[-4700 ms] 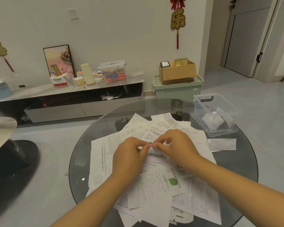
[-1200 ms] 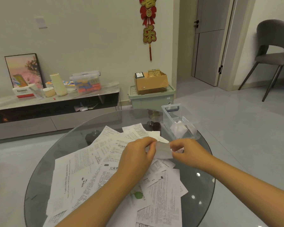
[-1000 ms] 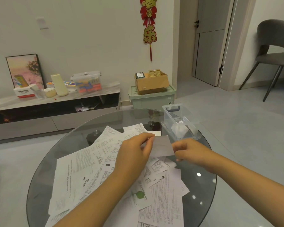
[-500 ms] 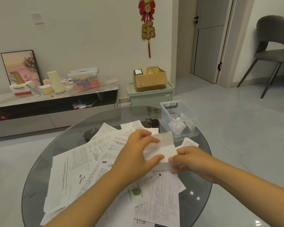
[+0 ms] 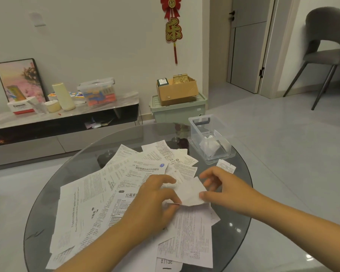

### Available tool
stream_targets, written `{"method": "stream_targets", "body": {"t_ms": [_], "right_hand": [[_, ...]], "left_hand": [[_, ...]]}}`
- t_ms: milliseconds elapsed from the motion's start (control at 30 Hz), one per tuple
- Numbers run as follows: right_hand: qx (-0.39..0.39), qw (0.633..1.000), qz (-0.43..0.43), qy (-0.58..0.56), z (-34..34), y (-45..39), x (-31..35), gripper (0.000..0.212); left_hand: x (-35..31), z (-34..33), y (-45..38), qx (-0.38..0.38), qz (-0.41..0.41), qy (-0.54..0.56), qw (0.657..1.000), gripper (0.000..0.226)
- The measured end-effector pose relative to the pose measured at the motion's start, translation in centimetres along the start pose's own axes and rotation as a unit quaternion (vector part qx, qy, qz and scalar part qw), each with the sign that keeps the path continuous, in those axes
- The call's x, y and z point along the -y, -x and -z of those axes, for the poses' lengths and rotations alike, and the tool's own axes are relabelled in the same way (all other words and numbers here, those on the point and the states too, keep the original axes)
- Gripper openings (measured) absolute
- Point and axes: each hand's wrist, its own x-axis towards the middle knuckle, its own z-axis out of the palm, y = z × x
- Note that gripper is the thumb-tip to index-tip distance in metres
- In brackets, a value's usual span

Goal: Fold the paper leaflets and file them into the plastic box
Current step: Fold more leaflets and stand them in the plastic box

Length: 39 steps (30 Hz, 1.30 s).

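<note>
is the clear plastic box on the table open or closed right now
Open. The clear plastic box has no lid over its top, and folded white leaflets show inside it past the open rim.

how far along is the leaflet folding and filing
Early. Done: a few folded white papers sit in the clear plastic box. In hand: the left hand and right hand hold one small white leaflet. Left: many unfolded printed leaflets cover the round glass table.
</note>
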Motion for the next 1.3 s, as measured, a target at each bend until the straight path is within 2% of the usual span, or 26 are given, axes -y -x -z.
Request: {"method": "stream_targets", "body": {"t_ms": [100, 167, 233, 367, 467, 600, 667, 800, 867, 933, 1067, 1233, 1300], "right_hand": [[-0.018, 0.991, 0.093, 0.099, -0.4, 0.3, 0.0, 0.026], [0.006, 0.989, 0.096, 0.113, -0.7, 0.5, 0.2, 0.023], [0.028, 0.989, 0.088, 0.114, -0.9, 0.6, 0.3, 0.026], [0.033, 0.993, 0.074, 0.088, -1.2, 0.2, 0.4, 0.022], [0.008, 0.994, 0.059, 0.094, -1.5, -0.2, 0.0, 0.014], [-0.003, 0.989, 0.067, 0.130, -2.0, -0.5, -0.1, 0.026], [-0.008, 0.978, 0.097, 0.185, -2.2, -0.7, -0.2, 0.029], [0.012, 0.961, 0.121, 0.247, -2.4, -0.7, -0.1, 0.028], [0.027, 0.955, 0.120, 0.271, -2.4, -0.6, 0.0, 0.036], [0.033, 0.952, 0.114, 0.283, -2.4, -0.5, 0.0, 0.048], [0.032, 0.964, 0.077, 0.252, -2.7, -0.4, 0.1, 0.053], [0.028, 0.992, 0.003, 0.124, -2.5, -0.5, 0.8, 0.016], [0.040, 0.995, -0.009, 0.095, -2.3, -0.5, 0.9, 0.016]], "left_hand": [[0.0, 0.0, 0.3, 0.025, 0.003, 0.014, 1.000, 0.013], [0.0, 0.0, 0.4, 0.043, 0.033, 0.056, 0.997, 0.004], [0.1, 0.1, 0.3, 0.024, 0.056, 0.088, 0.994, 0.007], [0.0, 0.3, 0.0, 0.012, 0.083, 0.084, 0.993, 0.010], [-0.2, -0.1, -0.3, 0.017, 0.104, 0.069, 0.992, 0.031], [-0.1, -0.5, -0.6, 0.023, 0.095, 0.053, 0.994, 0.050], [0.2, -0.8, -0.7, 0.024, 0.084, 0.048, 0.995, 0.046], [0.3, -1.0, -0.8, 0.023, 0.067, 0.014, 0.997, 0.015], [0.1, -1.0, -0.8, 0.049, 0.059, -0.006, 0.997, 0.015], [-0.2, -0.9, -0.7, 0.075, 0.056, -0.019, 0.995, 0.026], [-0.2, -1.0, -0.6, 0.085, 0.074, 0.004, 0.994, 0.037], [-0.8, -1.0, -0.5, 0.066, 0.090, 0.050, 0.993, 0.035], [-1.1, -0.9, -0.5, 0.062, 0.086, 0.058, 0.993, 0.031]]}}
